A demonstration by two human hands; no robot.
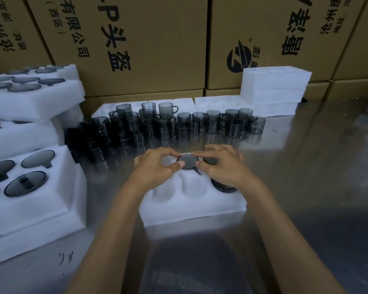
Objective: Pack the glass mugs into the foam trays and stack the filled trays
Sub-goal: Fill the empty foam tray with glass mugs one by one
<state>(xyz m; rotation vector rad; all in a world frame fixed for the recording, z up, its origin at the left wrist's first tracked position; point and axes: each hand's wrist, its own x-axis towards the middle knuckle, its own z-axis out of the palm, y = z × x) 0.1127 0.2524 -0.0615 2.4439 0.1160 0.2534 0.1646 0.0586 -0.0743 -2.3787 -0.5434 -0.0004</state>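
A white foam tray (191, 206) lies on the steel table in front of me. An upside-down grey glass mug (187, 161) sits in its far middle pocket, handle pointing toward me. My left hand (155, 166) and my right hand (221, 164) pinch this mug's base from either side with thumb and fingers. Another mug (223, 185) sits in the near right pocket under my right wrist, and a dark mug base (209, 160) shows in the far right pocket. The near left and near middle pockets hold nothing. Several loose smoky glass mugs (179, 124) stand in a row behind the tray.
Stacked foam trays filled with mugs (30, 177) stand at the left. Empty foam trays (274, 90) are piled at the back right, with flat ones behind the mugs. Cardboard boxes (147, 39) form a wall at the back. Bare steel table (306, 177) lies to the right.
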